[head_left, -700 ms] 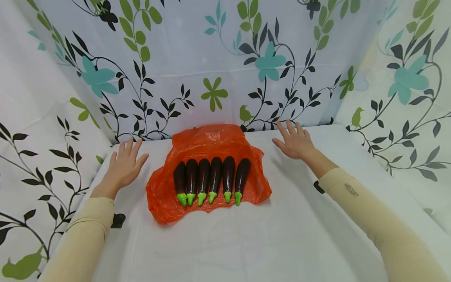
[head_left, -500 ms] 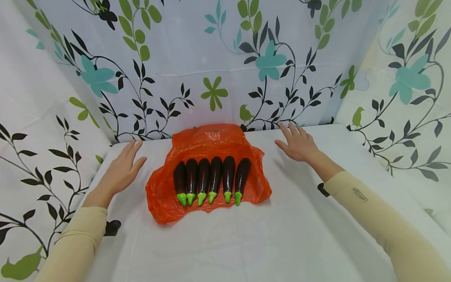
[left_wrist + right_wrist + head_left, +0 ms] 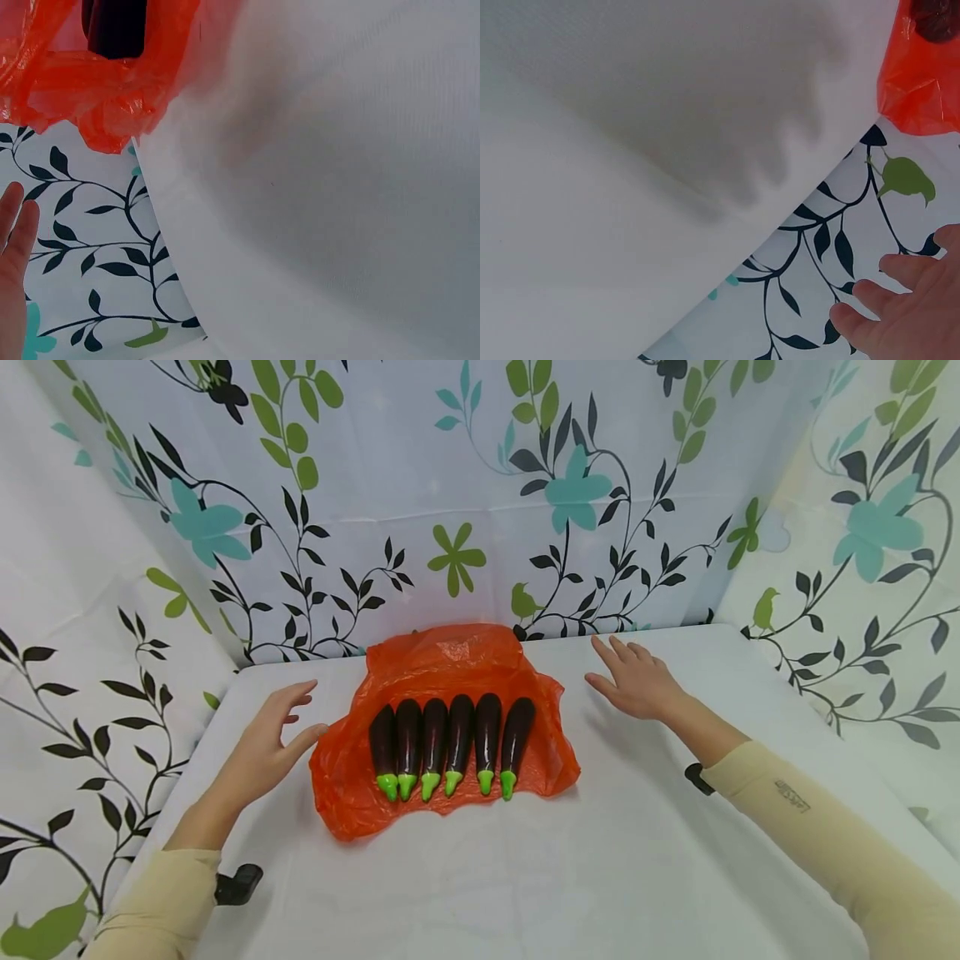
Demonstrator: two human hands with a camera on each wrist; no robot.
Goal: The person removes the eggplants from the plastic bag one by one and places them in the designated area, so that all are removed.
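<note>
Six dark eggplants (image 3: 450, 743) lie side by side on an orange plastic bag (image 3: 442, 672) at the middle of the white table (image 3: 525, 877), green stem caps pointing toward you; your two hands flank them, neither holding anything.

Your left hand (image 3: 264, 753) hovers just beside the bag's left edge, fingers loosely spread and slightly bent, thumb nearest the plastic (whether the thumb tip touches it cannot be told); your right hand (image 3: 636, 678) sits off the bag's right edge, a little apart, palm down, fingers straight and fanned; the right wrist view shows only its fingertips (image 3: 907, 319) against the flowered curtain (image 3: 465, 485), with a corner of the bag at the frame's top.

Expect the bag to behave as thin film: very light, limp, crinkly, apt to slide on the cloth and to tear if snagged; it will not carry its load unless gathered at the edges, so take it by the loose rims on both sides rather than by the flat middle. The eggplants look glossy and smooth (they could well be plastic models; the pictures do not settle it), so judge them firm, fairly light and slippery; being round, they will likely roll toward one another once the film lifts. For a single one, pinch round the thick dark body or the matte green cap, where your fingers should slip less.
</note>
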